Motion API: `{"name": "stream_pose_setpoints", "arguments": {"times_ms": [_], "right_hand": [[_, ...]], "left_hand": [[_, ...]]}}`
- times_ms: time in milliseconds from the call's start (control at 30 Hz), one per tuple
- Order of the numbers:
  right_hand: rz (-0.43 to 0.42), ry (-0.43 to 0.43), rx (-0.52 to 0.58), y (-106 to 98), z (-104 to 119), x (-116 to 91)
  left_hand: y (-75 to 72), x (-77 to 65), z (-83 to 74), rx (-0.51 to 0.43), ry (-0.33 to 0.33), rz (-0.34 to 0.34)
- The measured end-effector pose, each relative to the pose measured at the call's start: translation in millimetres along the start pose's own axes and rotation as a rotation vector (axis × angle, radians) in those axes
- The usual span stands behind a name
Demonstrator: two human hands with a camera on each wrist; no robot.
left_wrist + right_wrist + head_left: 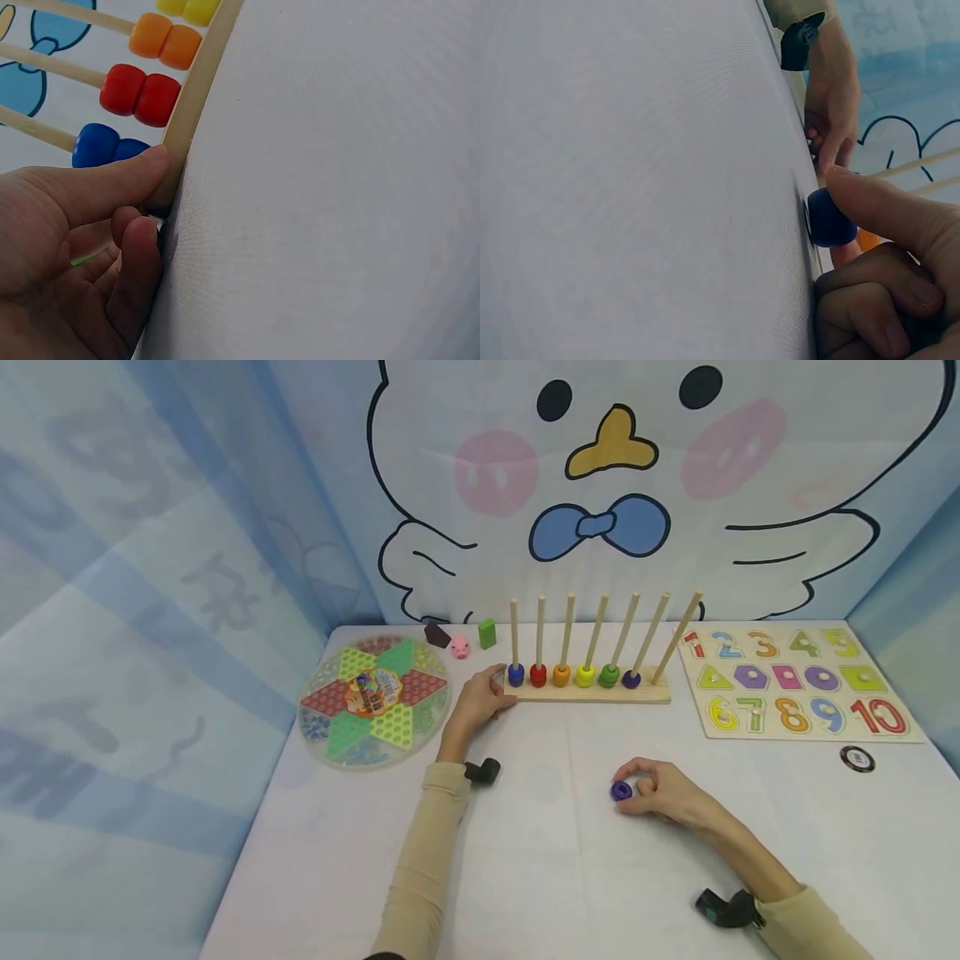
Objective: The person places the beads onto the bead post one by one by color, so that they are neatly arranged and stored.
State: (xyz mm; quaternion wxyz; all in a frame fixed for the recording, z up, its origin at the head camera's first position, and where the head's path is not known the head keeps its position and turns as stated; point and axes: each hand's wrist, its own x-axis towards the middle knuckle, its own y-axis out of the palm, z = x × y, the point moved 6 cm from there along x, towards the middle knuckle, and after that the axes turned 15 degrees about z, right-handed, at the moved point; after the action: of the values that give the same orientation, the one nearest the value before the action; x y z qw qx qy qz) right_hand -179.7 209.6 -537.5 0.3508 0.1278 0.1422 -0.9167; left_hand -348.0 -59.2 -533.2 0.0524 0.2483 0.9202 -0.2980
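Observation:
A wooden peg stand (592, 694) carries a row of upright rods with blue, red, orange, yellow, green and dark purple beads low on them; the rightmost rod is bare. My left hand (482, 700) grips the stand's left end, its thumb by the blue beads (97, 145) and the red beads (139, 95) just beyond. Out in front of the stand, my right hand (671, 792) pinches a dark purple bead (621, 791) between thumb and index finger, close over the white table. The right wrist view shows this bead (830, 217) from the side, its other fingers curled beneath.
A round star-patterned game board (348, 743) lies at the left. Behind it are a dark block (437, 636), a pink pig figure (460, 647) and a green block (487, 633). At the right lie a number-and-shape puzzle board (757, 727) and a round black-and-white disc (857, 759).

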Motion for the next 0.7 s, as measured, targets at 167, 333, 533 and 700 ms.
{"name": "stream_pose_setpoints", "arguments": {"times_ms": [167, 333, 533, 700], "right_hand": [[-0.023, 0.019, -0.015, -4, 5, 1], [-0.111, 0.067, -0.069, -23, 26, 2], [-0.211, 0.018, -0.117, -60, 75, -4], [-0.320, -0.006, -0.206, -94, 123, -16]], "left_hand": [[-0.7, -1.8, -2.4, -0.013, 0.001, 0.002], [-2.1, -2.0, -6.3, -0.014, 0.005, -0.002], [-2.3, 0.5, -6.8, -0.006, 0.013, -0.005], [1.1, -0.2, -2.0, -0.003, -0.005, 0.002]]}}
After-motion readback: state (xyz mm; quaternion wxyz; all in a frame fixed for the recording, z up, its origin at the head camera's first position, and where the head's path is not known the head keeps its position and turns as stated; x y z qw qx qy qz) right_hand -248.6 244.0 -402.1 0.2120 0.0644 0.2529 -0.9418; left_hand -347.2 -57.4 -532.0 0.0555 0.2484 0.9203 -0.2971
